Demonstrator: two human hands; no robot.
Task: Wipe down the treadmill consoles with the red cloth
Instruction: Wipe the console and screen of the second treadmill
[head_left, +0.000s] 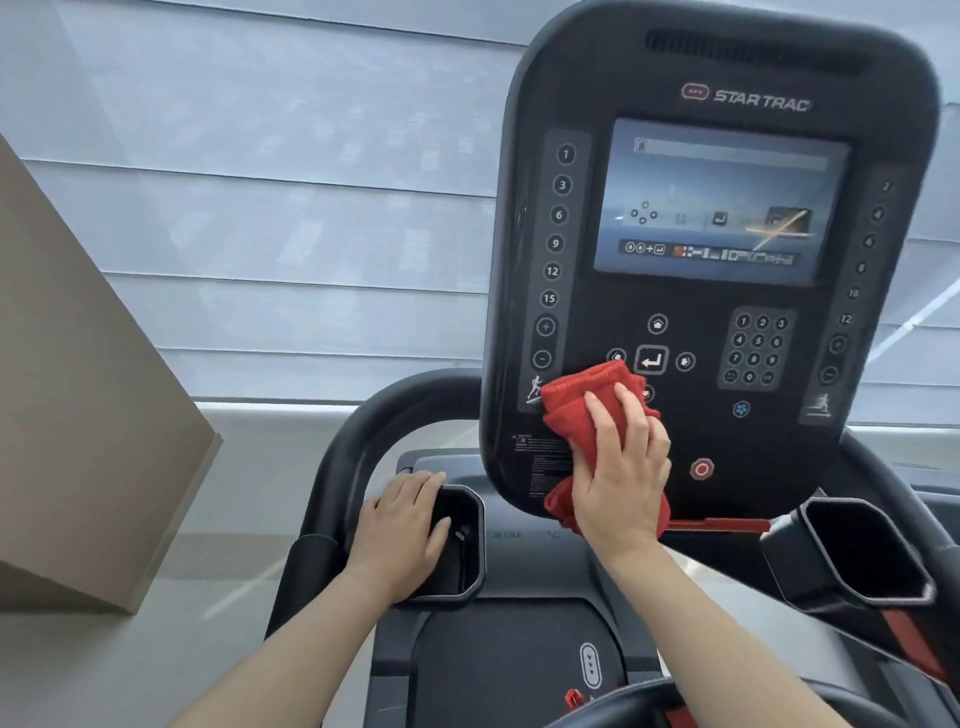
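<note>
The black treadmill console fills the upper right, with a lit screen, number keys down both sides and a keypad. My right hand presses the bunched red cloth flat against the console's lower left part, just below the enter key. The cloth sticks out above my fingers and below my palm. My left hand rests palm-down on the rim of the left cup holder, fingers spread, holding nothing.
A red stop button sits to the right of the cloth. A second cup holder is at lower right. The curved black handrail loops up on the left. A beige wall panel stands at far left; window blinds hang behind.
</note>
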